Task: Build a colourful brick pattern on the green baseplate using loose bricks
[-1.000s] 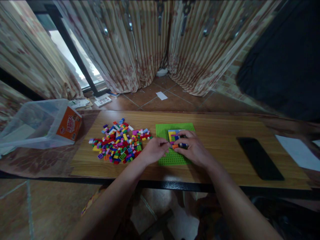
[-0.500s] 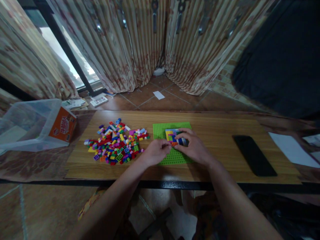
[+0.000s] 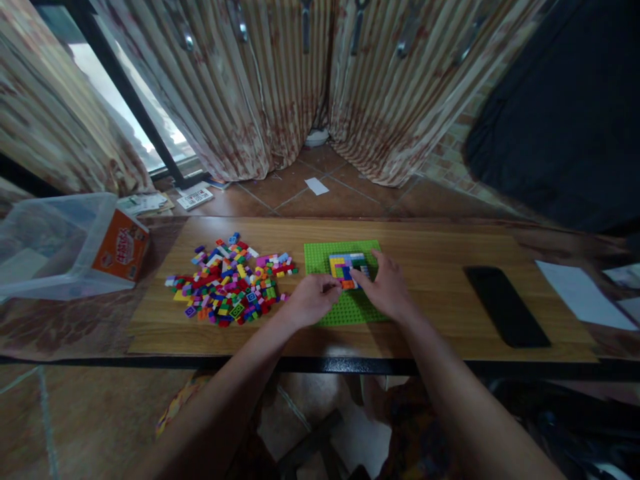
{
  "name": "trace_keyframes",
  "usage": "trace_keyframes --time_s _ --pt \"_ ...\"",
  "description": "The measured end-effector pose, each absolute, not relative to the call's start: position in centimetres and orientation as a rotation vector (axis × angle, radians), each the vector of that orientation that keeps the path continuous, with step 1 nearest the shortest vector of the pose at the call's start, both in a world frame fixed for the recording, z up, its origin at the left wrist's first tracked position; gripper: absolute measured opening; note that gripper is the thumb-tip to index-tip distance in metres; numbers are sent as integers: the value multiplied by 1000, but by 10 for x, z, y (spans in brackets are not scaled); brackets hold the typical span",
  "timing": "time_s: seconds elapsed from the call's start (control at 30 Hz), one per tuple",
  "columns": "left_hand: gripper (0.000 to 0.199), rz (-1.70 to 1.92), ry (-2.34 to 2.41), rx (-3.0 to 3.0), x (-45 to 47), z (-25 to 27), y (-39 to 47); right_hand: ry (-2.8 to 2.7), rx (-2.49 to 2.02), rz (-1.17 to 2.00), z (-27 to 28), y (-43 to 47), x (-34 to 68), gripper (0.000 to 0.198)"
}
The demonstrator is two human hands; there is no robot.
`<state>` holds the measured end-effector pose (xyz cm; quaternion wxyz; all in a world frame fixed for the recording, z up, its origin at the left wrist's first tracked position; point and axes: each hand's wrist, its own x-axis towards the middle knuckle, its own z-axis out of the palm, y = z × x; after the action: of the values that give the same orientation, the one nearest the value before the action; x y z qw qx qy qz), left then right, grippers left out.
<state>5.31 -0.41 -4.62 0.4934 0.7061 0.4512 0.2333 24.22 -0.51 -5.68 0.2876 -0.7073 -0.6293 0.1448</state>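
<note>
A square build of coloured toy bricks, with yellow, light blue, dark blue and orange parts, sits on a green baseplate. My left hand is at the build's near left corner, its fingers curled and pinched together close to the orange bricks. Whatever lies between those fingertips is too small or hidden to make out. On the right side of the build, my right hand has thumb and fingers spread apart. Its thumb reaches over the dark blue bricks, and the hand covers part of the build's right side.
Loose bricks lie in a heap left of the baseplate on the wooden table. A clear plastic box with an orange label stands past the left end. A black phone-like slab and white paper are at the right.
My right hand has opened, its fingers lifting off the build and spreading apart. More of the build's top now shows. My left hand stays at the near left corner.
</note>
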Motion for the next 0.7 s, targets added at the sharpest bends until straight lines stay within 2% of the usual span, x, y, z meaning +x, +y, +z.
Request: trace_keyframes --time_s 0.7 --pt "26 539 1121 1727 51 -38 -6 -1842 -1986 256 -53 -16 221 66"
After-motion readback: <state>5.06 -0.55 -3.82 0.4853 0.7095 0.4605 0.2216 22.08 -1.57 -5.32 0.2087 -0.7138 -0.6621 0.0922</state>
